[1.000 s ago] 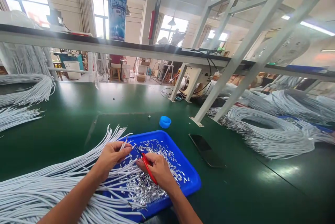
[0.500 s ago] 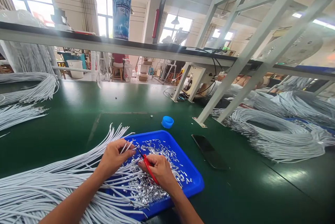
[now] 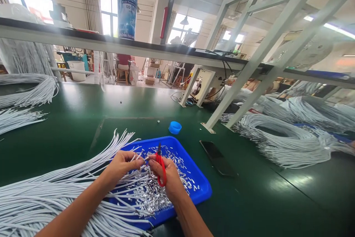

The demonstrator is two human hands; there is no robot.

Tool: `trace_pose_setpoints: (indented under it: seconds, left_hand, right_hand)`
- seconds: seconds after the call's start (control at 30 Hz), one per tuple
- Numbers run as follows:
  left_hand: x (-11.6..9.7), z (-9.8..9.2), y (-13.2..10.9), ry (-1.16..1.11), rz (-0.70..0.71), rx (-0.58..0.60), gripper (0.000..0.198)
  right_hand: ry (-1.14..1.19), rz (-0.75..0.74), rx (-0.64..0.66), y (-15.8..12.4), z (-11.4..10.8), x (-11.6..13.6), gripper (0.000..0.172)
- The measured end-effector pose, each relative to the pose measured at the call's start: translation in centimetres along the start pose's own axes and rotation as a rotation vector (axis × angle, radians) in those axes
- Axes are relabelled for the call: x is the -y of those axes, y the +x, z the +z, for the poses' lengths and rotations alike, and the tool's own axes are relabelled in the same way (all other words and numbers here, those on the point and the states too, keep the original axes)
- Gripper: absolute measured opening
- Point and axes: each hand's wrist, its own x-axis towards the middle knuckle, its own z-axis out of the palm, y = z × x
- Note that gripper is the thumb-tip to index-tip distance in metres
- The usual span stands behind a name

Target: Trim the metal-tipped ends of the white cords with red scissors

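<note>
My left hand (image 3: 124, 162) is closed on the ends of a few white cables, above the left part of a blue tray (image 3: 204, 192). Beside it, my right hand (image 3: 166, 172) grips red-handled scissors (image 3: 161, 174), their dark blades pointing up and away from the cables. The thumb and forefinger of that hand pinch near a cable tip by my left fingertips; the exact contact is too small to make out. Many small silvery pieces (image 3: 155, 194) lie in the tray. A large bundle of white cables (image 3: 55, 200) stretches from the left over the tray's near left edge.
Behind the tray stands a round blue cap (image 3: 175, 128). A dark phone (image 3: 217, 157) lies to its right. Coiled cables (image 3: 285, 137) rest at the far right, more bundles (image 3: 30, 91) at the far left. White metal posts (image 3: 235, 81) and a shelf (image 3: 155, 49) with a spray can (image 3: 127, 6) rise behind.
The scissors have swung from pointing at the cable ends to pointing upward in my right hand. My right fingertips have come up to my left fingertips. The camera view has shifted slightly.
</note>
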Motion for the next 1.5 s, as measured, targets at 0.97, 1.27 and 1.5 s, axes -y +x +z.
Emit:
trace_pose_setpoints:
  seconds: [0.97, 1.27, 1.5]
  left_hand:
    - [0.8, -0.3, 0.6, -0.256, -0.129, -0.095, 0.038]
    - [1.1, -0.5, 0.7, -0.259, -0.132, -0.179, 0.036]
    - [0.5, -0.1, 0.4, -0.05, -0.009, -0.183, 0.031]
  right_hand:
    - [-0.664, -0.188, -0.026, 0.0, -1.5, 1.2, 0.027]
    - [-0.983, -0.197, 0.024, -0.2, -0.8, 0.7, 0.037]
    - [-0.899, -0.184, 0.029, -0.3, -0.7, 0.6, 0.047]
